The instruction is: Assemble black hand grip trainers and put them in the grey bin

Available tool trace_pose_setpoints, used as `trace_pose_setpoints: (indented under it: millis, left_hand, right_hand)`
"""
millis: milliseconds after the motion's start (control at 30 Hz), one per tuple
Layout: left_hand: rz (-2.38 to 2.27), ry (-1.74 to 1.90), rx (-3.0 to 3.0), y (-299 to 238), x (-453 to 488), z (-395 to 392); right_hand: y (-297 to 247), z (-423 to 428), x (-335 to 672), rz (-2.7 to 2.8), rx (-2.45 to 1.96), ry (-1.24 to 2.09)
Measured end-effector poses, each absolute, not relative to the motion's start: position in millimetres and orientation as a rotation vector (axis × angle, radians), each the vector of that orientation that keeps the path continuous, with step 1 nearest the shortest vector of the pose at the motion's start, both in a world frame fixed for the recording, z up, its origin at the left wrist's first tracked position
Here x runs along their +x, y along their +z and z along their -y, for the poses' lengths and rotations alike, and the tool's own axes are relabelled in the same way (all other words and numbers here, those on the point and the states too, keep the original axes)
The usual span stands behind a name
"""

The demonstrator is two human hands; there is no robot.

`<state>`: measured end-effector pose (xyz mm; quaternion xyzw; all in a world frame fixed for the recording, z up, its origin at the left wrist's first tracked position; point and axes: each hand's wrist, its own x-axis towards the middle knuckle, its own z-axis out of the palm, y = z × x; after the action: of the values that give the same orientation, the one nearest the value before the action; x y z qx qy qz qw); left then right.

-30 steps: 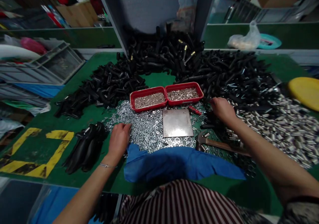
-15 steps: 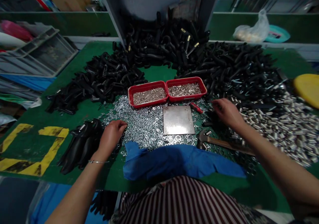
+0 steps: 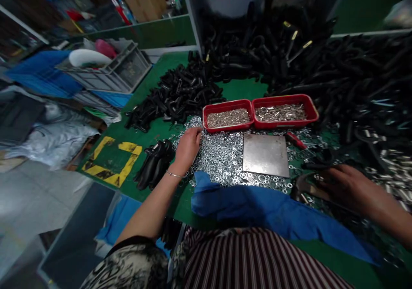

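Observation:
My left hand [image 3: 187,148] is over the left edge of a spread of small metal nuts [image 3: 214,160], its fingertips drawn together just below the left red tray [image 3: 227,108]. Whatever those fingers may hold is too small to see. On the right, my right hand [image 3: 350,186] is low over the wooden handle of a hammer [image 3: 310,188], close to a dark black part [image 3: 317,166]. Blur and shadow hide its fingers, so a grip on either thing cannot be made out. Between the hands lies a flat metal plate [image 3: 265,156].
A second red tray [image 3: 285,109] holds small metal pieces. Heaps of black handle-like parts [image 3: 180,94] ring the back. A red-handled tool [image 3: 296,140] lies right of the plate. Blue cloth [image 3: 251,201] covers the front edge. Several black parts [image 3: 153,164] lie left. Metal cylinders [image 3: 399,162] lie right.
The view has swung left, so the table sits further right. My left hand has moved forward over the nuts toward the left tray. My right hand has come back toward the hammer.

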<state>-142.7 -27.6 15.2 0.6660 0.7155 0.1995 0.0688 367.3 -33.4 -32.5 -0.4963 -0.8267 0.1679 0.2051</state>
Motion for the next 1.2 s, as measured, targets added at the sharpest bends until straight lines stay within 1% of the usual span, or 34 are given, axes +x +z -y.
trace_pose_setpoints:
  millis: [100, 167, 267, 333, 500, 667, 767, 900, 967, 1200]
  left_hand:
    - [-2.222, 0.111, 2.082, 11, -153, 45]
    - [-2.184, -0.028, 2.113, 4, -157, 55]
    - [-2.186, 0.023, 2.106, -8, -159, 58]
    - [-2.229, 0.083, 2.061, -12, -160, 54]
    - [-2.337, 0.042, 2.0, -14, -159, 45]
    - [-2.311, 0.058, 2.039, -16, -160, 48]
    - [-2.333, 0.042, 2.079, -16, -162, 54]
    - [-2.312, -0.105, 2.212, -13, -158, 56]
    - [-2.311, -0.118, 2.228, -13, -155, 53]
    - [-2.274, 0.108, 2.092, -20, -159, 40]
  right_hand:
    - [-18, 32, 372, 2.183, -1.62, 0.546]
    - [-4, 33, 359, 1.925, -1.761, 0.729]
    - [9, 36, 316, 1.515, -1.677, 1.214]
    - [10, 39, 282, 1.34, -1.58, 1.429]
    - [5, 45, 218, 1.164, -1.329, 1.542]
    - [7, 44, 192, 0.83, -0.994, 1.883]
    - [0, 41, 188, 0.766, -0.946, 1.936]
    - [-19, 39, 187, 0.751, -0.98, 1.871]
    - [-24, 38, 185, 0.77, -0.981, 1.843]
    - [-24, 42, 185, 0.877, -1.01, 1.844]
